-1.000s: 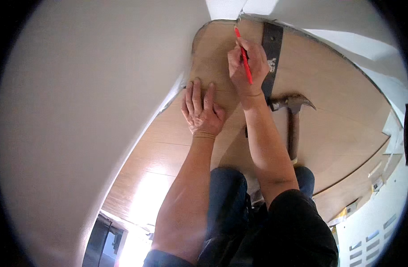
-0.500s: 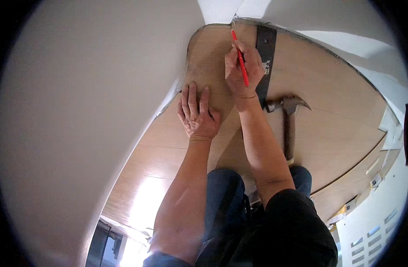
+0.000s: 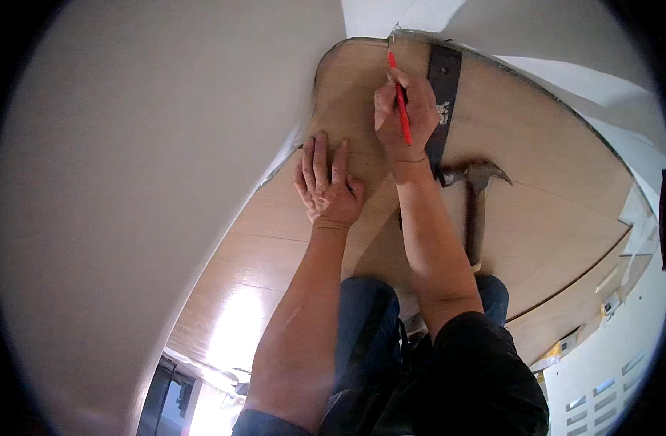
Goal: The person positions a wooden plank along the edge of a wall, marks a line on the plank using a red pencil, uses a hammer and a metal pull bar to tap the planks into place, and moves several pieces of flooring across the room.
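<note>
In my right hand [image 3: 408, 112] is a red pencil [image 3: 403, 109], its tip pointing at the far edge of the wood plank floor [image 3: 558, 152], close to where the white walls meet. My left hand [image 3: 328, 182] lies flat on the planks with fingers spread, beside a plank seam near the left wall. A dark flat metal bar [image 3: 444, 94] rests just right of my right hand, partly hidden by it. Right of my right forearm, a claw hammer [image 3: 476, 211] lies on the floor, its head toward the bar.
A pale wall [image 3: 166, 145] curves along the left, and more white wall [image 3: 402, 16] borders the far edge. At the right, plank ends step down beside scraps and a white slotted panel [image 3: 602, 385]. My knees [image 3: 369, 312] are on the floor close in front.
The whole view has shifted slightly, so most things sit a little further right. My right hand keeps the pencil near the same far edge, and my left hand stays flat.
</note>
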The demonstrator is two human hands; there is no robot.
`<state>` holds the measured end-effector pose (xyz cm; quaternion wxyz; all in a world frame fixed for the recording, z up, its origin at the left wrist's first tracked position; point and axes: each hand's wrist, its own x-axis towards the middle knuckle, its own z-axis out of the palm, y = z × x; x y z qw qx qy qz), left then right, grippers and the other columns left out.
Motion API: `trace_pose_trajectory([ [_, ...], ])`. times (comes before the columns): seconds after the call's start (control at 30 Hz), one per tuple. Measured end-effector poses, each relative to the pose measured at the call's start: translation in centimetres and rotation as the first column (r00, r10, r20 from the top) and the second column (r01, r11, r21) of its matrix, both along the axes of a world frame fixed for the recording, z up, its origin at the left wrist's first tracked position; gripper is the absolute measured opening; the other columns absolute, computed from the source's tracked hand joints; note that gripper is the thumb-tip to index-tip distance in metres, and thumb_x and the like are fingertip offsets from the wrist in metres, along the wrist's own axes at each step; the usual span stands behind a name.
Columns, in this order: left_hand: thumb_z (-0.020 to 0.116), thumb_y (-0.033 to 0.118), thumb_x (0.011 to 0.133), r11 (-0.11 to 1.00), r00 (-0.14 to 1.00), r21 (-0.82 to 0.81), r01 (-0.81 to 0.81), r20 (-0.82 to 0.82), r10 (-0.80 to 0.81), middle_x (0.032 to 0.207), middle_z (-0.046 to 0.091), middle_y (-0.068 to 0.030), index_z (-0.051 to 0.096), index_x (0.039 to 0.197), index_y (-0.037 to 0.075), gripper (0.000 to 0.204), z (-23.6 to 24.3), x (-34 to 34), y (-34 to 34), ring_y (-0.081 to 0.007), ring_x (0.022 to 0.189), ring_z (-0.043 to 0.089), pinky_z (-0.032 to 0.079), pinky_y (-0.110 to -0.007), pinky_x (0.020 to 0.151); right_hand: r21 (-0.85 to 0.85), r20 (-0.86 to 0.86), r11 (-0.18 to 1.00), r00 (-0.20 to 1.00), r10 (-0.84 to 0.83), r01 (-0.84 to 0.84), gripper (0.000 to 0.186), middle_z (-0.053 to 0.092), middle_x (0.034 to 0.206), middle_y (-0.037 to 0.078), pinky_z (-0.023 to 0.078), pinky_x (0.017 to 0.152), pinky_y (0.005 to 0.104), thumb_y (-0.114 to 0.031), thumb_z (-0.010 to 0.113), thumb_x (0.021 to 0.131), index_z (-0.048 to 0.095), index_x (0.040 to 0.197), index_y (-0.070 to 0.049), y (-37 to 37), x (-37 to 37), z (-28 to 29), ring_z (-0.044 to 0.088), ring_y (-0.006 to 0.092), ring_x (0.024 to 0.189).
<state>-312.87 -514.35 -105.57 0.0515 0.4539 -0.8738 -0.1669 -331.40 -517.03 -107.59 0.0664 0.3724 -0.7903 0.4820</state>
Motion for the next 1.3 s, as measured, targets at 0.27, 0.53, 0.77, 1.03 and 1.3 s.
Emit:
trace_pose_trajectory([
  [0.27, 0.053, 0.025, 0.087, 1.000, 1.000, -0.015, 0.001, -0.024, -0.002, 0.163, 0.037, -0.0132, 0.052, 0.148, 0.021, 0.061, -0.6, 0.2, 0.0, -0.0362, 0.151, 0.033, 0.024, -0.056, 0.121, -0.012, -0.001, 1.000, 1.000, 0.008, -0.008, 0.017, 0.072, 0.089, 0.011, 0.057, 0.068, 0.0338, 0.002, 0.067, 0.083, 0.068, 0.099, -0.002, -0.1, -0.1, -0.2, 0.069, 0.0260, 0.075],
  [0.53, 0.052, 0.025, 0.087, 1.000, 1.000, -0.029, -0.003, -0.030, 0.002, 0.162, 0.039, -0.0129, 0.052, 0.148, 0.021, 0.060, -0.6, 0.1, 0.0, -0.0367, 0.150, 0.035, 0.025, -0.056, 0.121, 0.041, 0.015, 0.999, 1.000, 0.013, -0.014, 0.020, 0.072, 0.091, 0.011, 0.057, 0.069, 0.0339, 0.003, 0.069, 0.083, 0.069, 0.102, -0.004, 0.0, 0.3, 0.1, 0.069, 0.0272, 0.077],
  [0.77, 0.060, 0.022, 0.079, 0.998, 1.000, -0.055, -0.007, -0.030, 0.006, 0.161, 0.040, -0.0117, 0.055, 0.147, 0.022, 0.068, -0.6, 0.1, 0.0, -0.0330, 0.148, 0.038, 0.027, -0.053, 0.121, 0.041, 0.090, 0.969, 0.967, 0.240, -0.244, 0.031, 0.074, 0.100, 0.012, 0.059, 0.077, 0.0368, 0.002, 0.074, 0.083, 0.068, 0.112, -0.007, -0.5, 0.1, 0.8, 0.072, 0.0290, 0.090],
  [1.03, 0.053, 0.022, 0.085, 0.999, 0.998, -0.034, -0.016, -0.055, 0.014, 0.161, 0.040, -0.0125, 0.055, 0.145, 0.020, 0.059, -0.7, -0.2, -0.1, -0.0365, 0.150, 0.035, 0.024, -0.055, 0.122, 0.011, 0.039, 0.958, 0.958, 0.285, -0.286, 0.031, 0.072, 0.096, 0.012, 0.057, 0.080, 0.0384, -0.007, 0.074, 0.081, 0.068, 0.112, -0.005, -1.1, -0.1, -0.1, 0.070, 0.0305, 0.085],
  [1.3, 0.054, 0.023, 0.085, 1.000, 0.999, -0.018, -0.015, -0.050, 0.014, 0.161, 0.039, -0.0124, 0.055, 0.145, 0.021, 0.060, -0.4, 0.1, 0.1, -0.0364, 0.150, 0.035, 0.025, -0.055, 0.122, 0.030, 0.066, 0.980, 0.979, 0.194, -0.196, 0.024, 0.074, 0.101, 0.011, 0.059, 0.078, 0.0334, -0.006, 0.074, 0.086, 0.070, 0.110, -0.006, -0.5, 0.4, 0.0, 0.073, 0.0280, 0.088],
])
